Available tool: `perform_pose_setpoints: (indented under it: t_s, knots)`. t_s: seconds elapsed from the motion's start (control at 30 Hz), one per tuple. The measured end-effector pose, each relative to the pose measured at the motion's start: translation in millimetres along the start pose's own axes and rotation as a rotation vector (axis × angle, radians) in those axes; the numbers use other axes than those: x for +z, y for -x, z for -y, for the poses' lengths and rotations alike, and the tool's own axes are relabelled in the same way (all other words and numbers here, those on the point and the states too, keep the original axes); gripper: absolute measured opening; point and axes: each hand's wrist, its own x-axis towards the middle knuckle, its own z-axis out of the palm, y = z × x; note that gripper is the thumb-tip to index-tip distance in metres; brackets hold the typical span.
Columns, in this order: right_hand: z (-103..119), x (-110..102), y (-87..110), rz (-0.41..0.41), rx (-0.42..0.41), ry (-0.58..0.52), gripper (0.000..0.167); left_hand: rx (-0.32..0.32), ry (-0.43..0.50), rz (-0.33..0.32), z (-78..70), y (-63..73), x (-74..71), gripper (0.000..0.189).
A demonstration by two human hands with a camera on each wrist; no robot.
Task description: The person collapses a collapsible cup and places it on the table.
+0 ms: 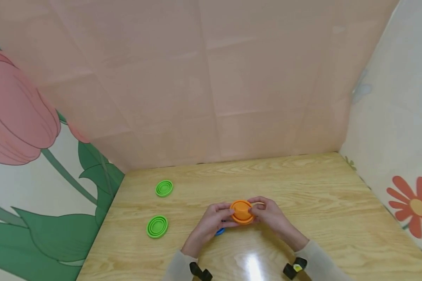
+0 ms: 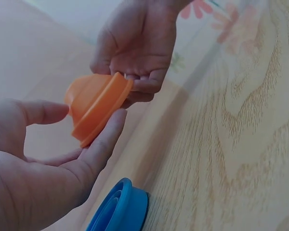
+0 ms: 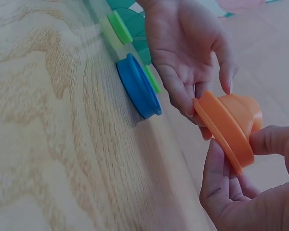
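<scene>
Both hands hold an orange collapsible silicone cup (image 1: 242, 212) just above the table, its wide ring turned downward and its narrower part partly pushed out. The left hand (image 1: 210, 222) pinches one side of the rim, thumb on the upper face and fingers below. On the opposite side, the right hand (image 1: 272, 217) grips it the same way, as the right wrist view shows with the cup (image 3: 229, 127) between thumb and fingers. A blue collapsible cup (image 2: 123, 207) lies on the table below the left hand, mostly hidden by it in the head view.
Two flattened green collapsible cups lie on the left part of the wooden table (image 1: 320, 187): the farther green cup (image 1: 164, 188) and the nearer green cup (image 1: 157, 226). A pink sheet (image 1: 204, 86) hangs behind the table, and flower-printed sheets flank it.
</scene>
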Motion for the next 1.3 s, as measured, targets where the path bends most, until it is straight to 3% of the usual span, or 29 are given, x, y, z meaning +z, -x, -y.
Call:
perform_pose_setpoints:
  t_s: [0.33, 0.7, 1.0, 1.3]
  knots:
    - [-1, 1, -1.4, 0.009, 0.008, -0.021, 0.043, 0.003, -0.017, -0.022, -2.6, 1.0, 1.2, 0.04]
    - [0, 6, -1.0, -0.02, 0.044, -0.015, 0.042, 0.034, -0.107, -0.109, 6.2, -4.4, 3.8, 0.047]
    - [1, -1, -1.1, 0.133, 0.029, -0.108, 0.064, 0.041, -0.157, -0.178, -0.7, -4.6, 2.6, 0.044]
    - [3, 2, -1.4, 0.116, 0.06, -0.098, 0.068, 0.052, -0.192, -0.209, -4.9, -1.6, 9.1, 0.04]
